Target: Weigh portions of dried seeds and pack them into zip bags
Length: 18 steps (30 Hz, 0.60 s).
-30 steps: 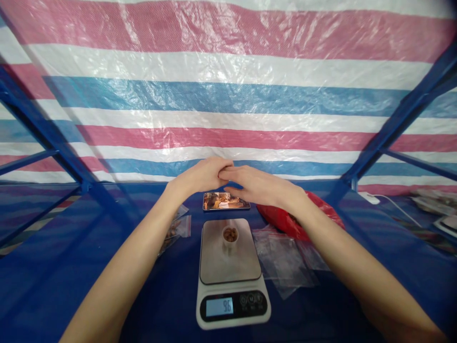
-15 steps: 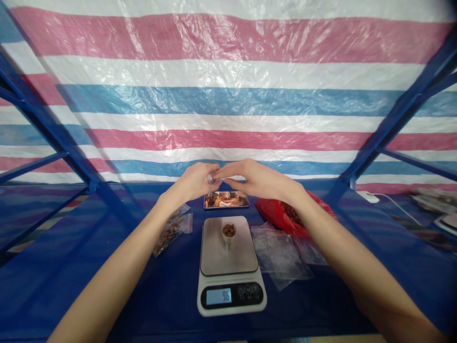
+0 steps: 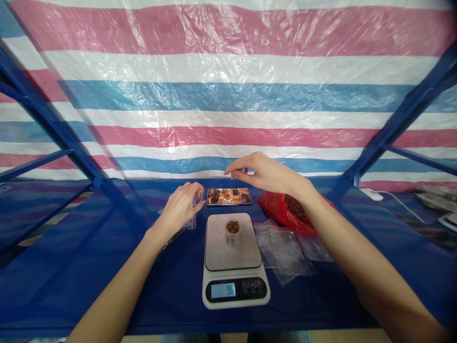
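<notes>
My left hand (image 3: 183,202) is closed round a small clear plastic thing (image 3: 198,196), whose kind I cannot make out. It hovers over the filled zip bags (image 3: 193,222), hiding most of them. My right hand (image 3: 259,170) is raised behind the phone, its thumb and forefinger a little apart, with nothing visible between them. A white kitchen scale (image 3: 233,257) stands in front of me, its display reading 9.6. On its steel plate sits a small cup (image 3: 233,235) heaped with brown nut-like pieces (image 3: 233,226).
Behind the scale lies a phone (image 3: 229,196) with a lit screen. To the right are flat clear zip bags (image 3: 285,255) and a red bag (image 3: 276,209) of brown pieces. Blue shelf posts (image 3: 403,109) rise at both sides. A white cable (image 3: 403,205) runs at the far right.
My hands were together over the phone and have parted. The left came down to the left with the clear plastic thing; the right stayed raised. The display still reads 9.6.
</notes>
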{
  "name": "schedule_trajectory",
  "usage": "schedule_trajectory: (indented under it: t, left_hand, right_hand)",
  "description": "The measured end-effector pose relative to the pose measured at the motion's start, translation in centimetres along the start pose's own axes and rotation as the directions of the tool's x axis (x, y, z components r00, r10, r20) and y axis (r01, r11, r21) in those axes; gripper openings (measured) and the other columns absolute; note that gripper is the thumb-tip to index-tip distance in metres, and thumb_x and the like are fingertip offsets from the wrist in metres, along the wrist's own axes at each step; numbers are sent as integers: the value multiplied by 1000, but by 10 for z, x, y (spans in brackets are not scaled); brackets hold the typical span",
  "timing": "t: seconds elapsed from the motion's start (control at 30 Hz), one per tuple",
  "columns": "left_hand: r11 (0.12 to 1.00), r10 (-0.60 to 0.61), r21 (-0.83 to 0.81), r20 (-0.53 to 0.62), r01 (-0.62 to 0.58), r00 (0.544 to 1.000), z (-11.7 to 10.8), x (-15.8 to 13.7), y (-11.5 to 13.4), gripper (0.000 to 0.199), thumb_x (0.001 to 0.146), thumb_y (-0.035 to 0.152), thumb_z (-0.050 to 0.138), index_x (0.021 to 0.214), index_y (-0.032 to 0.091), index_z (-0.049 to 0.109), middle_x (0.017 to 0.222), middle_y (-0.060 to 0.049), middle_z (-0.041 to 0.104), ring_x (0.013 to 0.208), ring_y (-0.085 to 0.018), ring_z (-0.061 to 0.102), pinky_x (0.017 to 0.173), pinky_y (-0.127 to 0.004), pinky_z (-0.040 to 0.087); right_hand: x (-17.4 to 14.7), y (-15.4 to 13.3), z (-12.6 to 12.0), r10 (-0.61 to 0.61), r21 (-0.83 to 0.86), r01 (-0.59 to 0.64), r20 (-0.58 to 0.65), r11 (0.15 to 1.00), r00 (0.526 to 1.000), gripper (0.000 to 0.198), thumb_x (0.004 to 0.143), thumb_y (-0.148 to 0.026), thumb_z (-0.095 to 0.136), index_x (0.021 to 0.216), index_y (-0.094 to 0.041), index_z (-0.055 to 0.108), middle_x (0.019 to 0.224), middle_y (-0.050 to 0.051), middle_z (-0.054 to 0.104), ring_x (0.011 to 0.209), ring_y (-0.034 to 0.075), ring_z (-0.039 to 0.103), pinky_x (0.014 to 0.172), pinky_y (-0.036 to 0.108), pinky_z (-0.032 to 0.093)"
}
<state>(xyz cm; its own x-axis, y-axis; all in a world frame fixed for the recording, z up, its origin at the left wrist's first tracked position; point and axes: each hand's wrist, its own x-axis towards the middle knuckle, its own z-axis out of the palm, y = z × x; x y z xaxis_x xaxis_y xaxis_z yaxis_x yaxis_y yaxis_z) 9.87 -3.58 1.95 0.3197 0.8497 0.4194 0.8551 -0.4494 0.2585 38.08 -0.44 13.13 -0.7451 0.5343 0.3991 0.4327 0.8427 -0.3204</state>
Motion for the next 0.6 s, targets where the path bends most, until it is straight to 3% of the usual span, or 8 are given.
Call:
schedule_trajectory:
  t: [0.23,0.43,0.6]
  left_hand:
    - [996,88,-22,-23,-88,996,6,-4,-9,26,95,14,55,110,21,75,105,-8,79,104,-28,69,94,-42,54]
    - [995,86,-36,-47,-88,995,11,-5,-2,20,93,15,59,104,22,75,101,-7,79,101,-27,69,91,-39,55]
    - [997,62,-31,-38,-63,997,13,-7,8,7,90,16,64,91,22,67,94,-5,75,93,-25,68,85,-37,55]
  right_hand:
    - [-11,-10,3,68,43,-63,-121,997,990,28,103,-19,58,116,-21,83,108,5,85,96,22,77,90,36,55]
    - [-71,-12,57,204,207,-173,-135,963,970,31,108,-41,63,129,-24,76,117,9,80,107,25,73,93,40,56]
    - [-103,-9,89,298,352,-240,-120,905,947,54,90,-56,83,135,-27,73,134,12,73,127,32,66,108,51,54]
